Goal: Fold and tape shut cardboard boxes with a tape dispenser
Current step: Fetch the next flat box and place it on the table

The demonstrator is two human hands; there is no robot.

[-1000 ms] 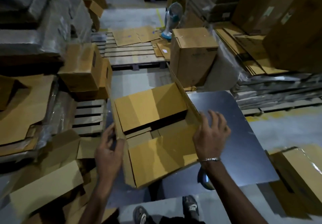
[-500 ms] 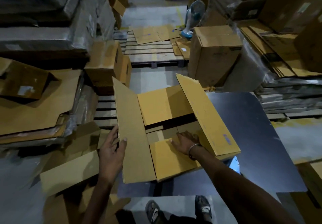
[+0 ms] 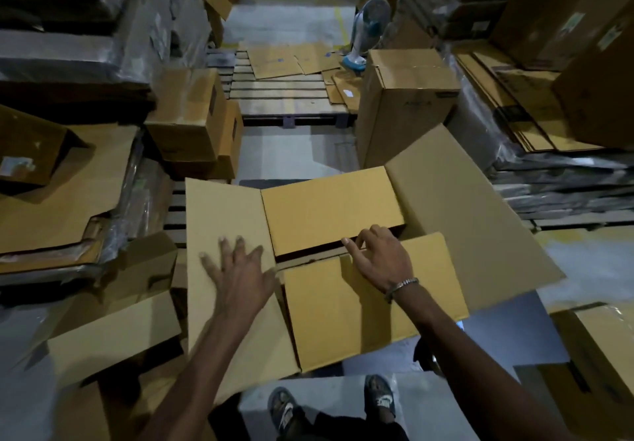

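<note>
Head view, looking down. Left hand (image 3: 240,269): fingers spread wide and straight, palm flat on the long left flap (image 3: 223,245) of the open brown cardboard box (image 3: 360,310), pressing rather than gripping. Right hand (image 3: 380,255): fingers relaxed and only slightly bent, tips at the far edge of the near short flap (image 3: 370,317), resting there beside the dark gap (image 3: 308,252); nothing held. Thin silver bracelet (image 3: 401,284) on the right wrist.

Box position: centred just ahead of the body, on a dark flat tabletop (image 3: 507,330) whose bare surface shows at lower right. Near and far short flaps (image 3: 329,210) folded inward, almost level, not meeting; narrow dark gap between them. Long left flap lying outward under the left hand. Long right flap (image 3: 463,207) raised and tilted out to the right. No tape visible on the box.

Below the box: two feet in dark sandals (image 3: 379,397) on a grey concrete floor (image 3: 295,149).

Surroundings: closed tall brown carton (image 3: 404,104) standing beyond the box, to the right. Stacked brown cartons (image 3: 192,118) at left middle. Wooden slatted pallet (image 3: 281,94) further back with flat cardboard sheets (image 3: 291,59) lying on it. Small blue-and-white fan (image 3: 368,28) upright at the pallet's right end. Flattened cardboard piles (image 3: 68,193) at far left and at right (image 3: 507,97), some under clear plastic wrap.
</note>
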